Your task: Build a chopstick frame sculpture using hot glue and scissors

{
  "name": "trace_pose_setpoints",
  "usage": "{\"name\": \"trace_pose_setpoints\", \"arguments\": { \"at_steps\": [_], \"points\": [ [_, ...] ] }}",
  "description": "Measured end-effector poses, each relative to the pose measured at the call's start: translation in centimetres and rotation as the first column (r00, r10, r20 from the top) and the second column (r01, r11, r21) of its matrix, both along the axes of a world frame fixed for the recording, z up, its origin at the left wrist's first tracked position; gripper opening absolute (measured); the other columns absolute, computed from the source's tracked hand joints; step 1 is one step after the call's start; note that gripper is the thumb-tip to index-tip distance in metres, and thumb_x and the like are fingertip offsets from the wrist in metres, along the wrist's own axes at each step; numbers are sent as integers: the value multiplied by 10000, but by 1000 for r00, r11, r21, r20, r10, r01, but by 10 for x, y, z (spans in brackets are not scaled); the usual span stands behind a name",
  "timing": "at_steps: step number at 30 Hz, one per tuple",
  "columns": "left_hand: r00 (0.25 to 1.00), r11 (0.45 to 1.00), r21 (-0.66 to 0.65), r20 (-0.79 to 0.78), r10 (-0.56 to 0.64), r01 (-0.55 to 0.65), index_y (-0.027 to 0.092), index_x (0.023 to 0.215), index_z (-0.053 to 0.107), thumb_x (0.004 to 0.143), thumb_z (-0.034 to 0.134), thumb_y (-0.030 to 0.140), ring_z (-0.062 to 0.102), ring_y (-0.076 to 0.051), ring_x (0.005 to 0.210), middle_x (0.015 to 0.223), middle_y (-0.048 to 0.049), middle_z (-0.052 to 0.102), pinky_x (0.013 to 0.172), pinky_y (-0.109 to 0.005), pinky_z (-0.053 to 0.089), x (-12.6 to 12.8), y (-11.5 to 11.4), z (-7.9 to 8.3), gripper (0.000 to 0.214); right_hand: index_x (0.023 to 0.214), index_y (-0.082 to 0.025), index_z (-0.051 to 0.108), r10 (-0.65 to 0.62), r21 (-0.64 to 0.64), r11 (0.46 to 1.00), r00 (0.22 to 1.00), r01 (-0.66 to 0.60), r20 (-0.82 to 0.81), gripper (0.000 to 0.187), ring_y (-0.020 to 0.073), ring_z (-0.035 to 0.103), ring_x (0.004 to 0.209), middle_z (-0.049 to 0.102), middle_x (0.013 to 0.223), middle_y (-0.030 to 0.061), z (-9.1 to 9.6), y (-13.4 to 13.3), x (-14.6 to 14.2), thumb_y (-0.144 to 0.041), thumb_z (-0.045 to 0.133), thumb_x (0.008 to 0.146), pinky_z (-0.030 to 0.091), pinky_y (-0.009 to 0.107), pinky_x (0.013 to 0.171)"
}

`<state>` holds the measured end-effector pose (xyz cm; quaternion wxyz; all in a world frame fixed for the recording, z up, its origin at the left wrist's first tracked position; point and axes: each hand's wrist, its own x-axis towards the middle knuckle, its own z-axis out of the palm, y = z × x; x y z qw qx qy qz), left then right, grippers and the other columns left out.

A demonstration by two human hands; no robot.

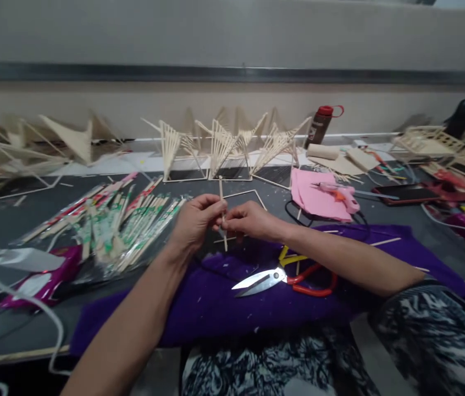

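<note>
Looking down from the head camera, I start with the biggest thing, the dark table (18,220), which runs the full width of the view. Across its near edge at 6 o'clock lies a purple cloth (216,297), flecked with pale chips. Along the far edge, from 9 round to 1 o'clock, stand the stick models (220,146), fans of thin sticks on square frames. At 9 o'clock sits a clear bag of wrapped chopsticks (133,225). A pink cloth (319,198) lies at 2 o'clock with a phone (405,193) just beyond it, and a bottle (319,125) leans at 1 o'clock by the wall.

On the purple cloth, just right of centre, lie the scissors (282,278), blades shut and pointing to 9 o'clock, red handles near my right forearm.

My left hand (193,223) and right hand (253,220) meet at the middle, over the far edge of the purple cloth. Between them stands the stick (222,214), nearly upright. Both sets of fingers are pinched on it, left from one side, right from the other, close together at its middle.

My worry is the thinness of the stick: with the two grips so close, a twist or uneven push could snap it. I also judge the scissors a hazard, since a dropped forearm could land on the blades or knock them off the table.
</note>
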<state>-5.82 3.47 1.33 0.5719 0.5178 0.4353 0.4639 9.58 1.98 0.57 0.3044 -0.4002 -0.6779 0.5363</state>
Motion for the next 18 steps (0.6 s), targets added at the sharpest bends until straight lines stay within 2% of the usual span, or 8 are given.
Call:
{"name": "trace_pose_setpoints", "arguments": {
  "at_steps": [3,5,8,10,12,14,16,18],
  "points": [
    [999,1000,-3,29,21,-21,118,799,605,622,747,340,522,-44,440,664,7,633,377,-139,398,-2,2,-1,318,688,-126,610,14,2,1000,999,-14,32,210,73,538,486,598,585,-17,-3,5,-4,-305,555,782,394,176,475],
    [999,999,-11,34,39,-39,115,798,611,612,755,333,525,-46,447,667,3,636,381,-141,403,-6,4,0,321,679,-126,613,34,35,999,993,-38,112,221,77,541,472,595,563,-18,0,9,-3,-306,544,786,383,175,466],
    [995,994,-39,23,99,-98,112,775,606,594,762,330,514,-44,429,640,9,625,365,-139,391,-16,12,2,324,698,-125,641,30,192,978,964,-83,265,231,74,541,459,611,579,-14,12,23,6,-309,536,792,367,173,474],
    [990,987,-75,-5,140,-140,112,771,603,578,767,322,511,-42,422,633,11,620,353,-133,377,-24,18,0,329,780,-135,673,-70,348,935,931,-64,358,215,75,557,487,634,620,-9,20,40,17,-292,528,800,367,175,507],
    [987,980,-121,-54,153,-158,110,770,603,565,769,314,509,-40,417,633,9,619,346,-130,372,-32,24,-3,334,853,-153,694,-201,468,882,862,-47,466,217,91,584,549,654,645,1,21,62,28,-269,516,805,367,183,546],
    [982,972,-160,-109,154,-170,110,761,602,563,765,314,508,-41,412,613,12,608,341,-129,371,-37,29,-9,328,874,-178,709,-312,546,834,748,-80,587,221,127,620,682,690,740,23,16,81,35,-258,518,799,368,197,590],
    [975,966,-181,-159,155,-183,114,748,595,574,755,319,511,-47,407,568,23,584,341,-130,374,-38,33,-15,313,889,-209,717,-363,573,805,638,-153,680,227,165,626,819,705,869,36,8,94,37,-258,517,793,374,216,632],
    [969,963,-195,-200,147,-186,118,739,587,586,744,312,512,-55,400,522,33,559,341,-132,377,-37,36,-21,293,927,-228,714,-364,569,791,574,-225,734,249,190,619,883,698,940,47,-1,100,35,-265,499,806,383,234,662]
  ]
}}
